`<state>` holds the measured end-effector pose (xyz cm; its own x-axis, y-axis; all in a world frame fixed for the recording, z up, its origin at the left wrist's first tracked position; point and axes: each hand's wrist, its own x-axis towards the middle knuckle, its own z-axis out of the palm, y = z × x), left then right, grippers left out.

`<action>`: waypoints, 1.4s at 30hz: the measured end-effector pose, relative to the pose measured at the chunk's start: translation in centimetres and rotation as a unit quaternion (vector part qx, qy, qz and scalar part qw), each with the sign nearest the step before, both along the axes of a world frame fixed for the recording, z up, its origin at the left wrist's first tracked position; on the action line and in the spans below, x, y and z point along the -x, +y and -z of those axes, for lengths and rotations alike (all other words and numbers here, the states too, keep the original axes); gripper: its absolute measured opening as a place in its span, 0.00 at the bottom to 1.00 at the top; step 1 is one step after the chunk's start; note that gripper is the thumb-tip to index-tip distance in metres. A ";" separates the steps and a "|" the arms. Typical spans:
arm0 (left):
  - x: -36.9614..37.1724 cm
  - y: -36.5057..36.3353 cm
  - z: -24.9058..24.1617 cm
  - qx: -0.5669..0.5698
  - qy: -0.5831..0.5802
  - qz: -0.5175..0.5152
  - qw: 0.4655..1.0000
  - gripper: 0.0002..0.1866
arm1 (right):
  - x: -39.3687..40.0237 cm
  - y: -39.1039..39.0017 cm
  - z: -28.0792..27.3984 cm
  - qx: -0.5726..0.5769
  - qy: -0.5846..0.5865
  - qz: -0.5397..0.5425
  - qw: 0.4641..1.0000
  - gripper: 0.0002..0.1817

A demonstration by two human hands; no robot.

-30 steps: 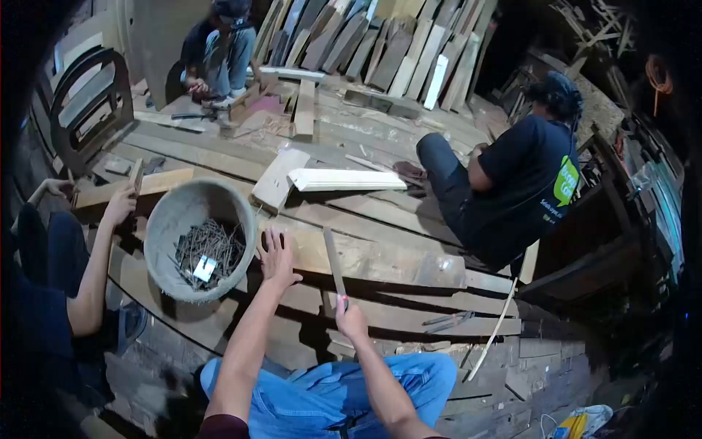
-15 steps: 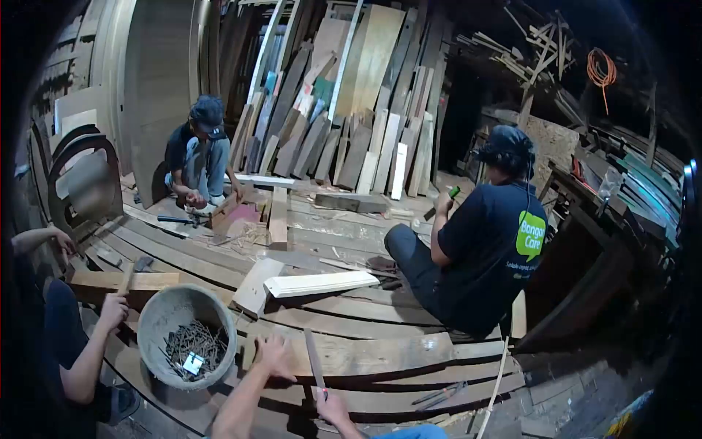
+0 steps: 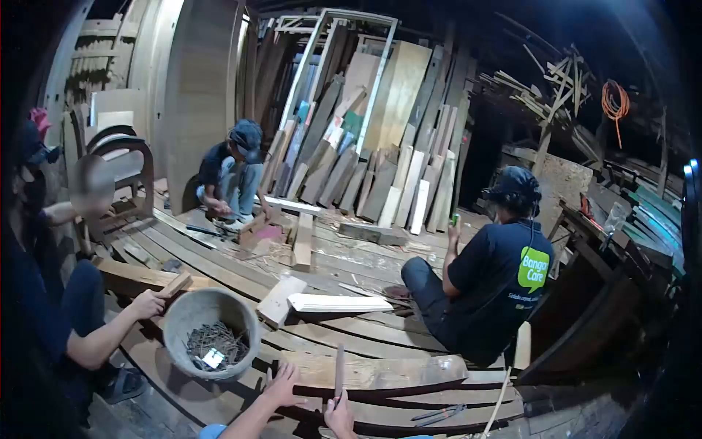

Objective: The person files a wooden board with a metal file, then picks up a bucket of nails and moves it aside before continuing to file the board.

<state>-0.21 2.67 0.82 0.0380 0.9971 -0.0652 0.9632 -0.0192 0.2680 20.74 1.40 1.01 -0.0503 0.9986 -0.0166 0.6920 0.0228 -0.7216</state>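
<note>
My left hand (image 3: 281,388) has its fingers spread at the left end of a thick wooden board (image 3: 373,371). Just right of it, my right hand (image 3: 339,417) is wrapped round the lower end of a narrow flat tool (image 3: 339,372), which points upward across the board's near edge. What the tool is cannot be made out. Pliers (image 3: 439,415) lie on the slats to the right. Beyond my left hand, a round bucket (image 3: 175,329) holds many nails and a small bright object (image 3: 213,358).
A co-worker at left holds a hammer (image 3: 175,284) over a beam (image 3: 139,274). Another co-worker (image 3: 497,278) sits at right, a third (image 3: 230,172) crouches at the back. A white-edged board (image 3: 340,303) lies beyond the thick board. Planks (image 3: 395,95) lean behind.
The view has shifted, so the scene sits lower and further right. The co-worker's hammer at left has swung down towards the beam. The tool in my right hand stands more upright.
</note>
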 end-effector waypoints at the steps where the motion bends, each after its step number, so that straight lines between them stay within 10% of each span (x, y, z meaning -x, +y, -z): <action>1: 0.2 -1.3 -1.3 0.026 -0.013 0.001 1.000 0.61 | 0.3 -0.2 1.2 -0.060 0.036 0.001 0.998 0.31; 12: -2.0 -3.0 -4.8 0.027 -0.077 -0.095 0.992 0.51 | -2.2 -1.3 -0.7 0.035 -0.032 -0.022 0.999 0.20; 26: -0.2 -2.2 2.1 0.010 -0.257 -0.187 0.948 0.63 | -0.5 -0.2 0.2 -0.017 -0.128 -0.084 0.988 0.37; 29: 0.5 -0.2 7.1 -0.121 -0.275 -0.166 0.939 0.56 | 0.0 2.2 -1.8 -0.008 -0.134 -0.075 0.988 0.35; 37: -0.2 -1.6 1.6 -0.046 -0.302 -0.217 0.927 0.41 | 0.2 -3.1 -2.1 0.024 -0.147 -0.065 0.987 0.36; 38: 0.3 -0.3 7.9 -0.124 -0.256 -0.211 0.935 0.40 | 0.2 -3.4 -2.4 0.034 -0.132 -0.068 0.988 0.37; 42: -0.2 -0.9 2.5 -0.061 -0.188 -0.249 0.948 0.40 | 0.8 0.6 -0.9 -0.052 -0.089 -0.079 0.991 0.33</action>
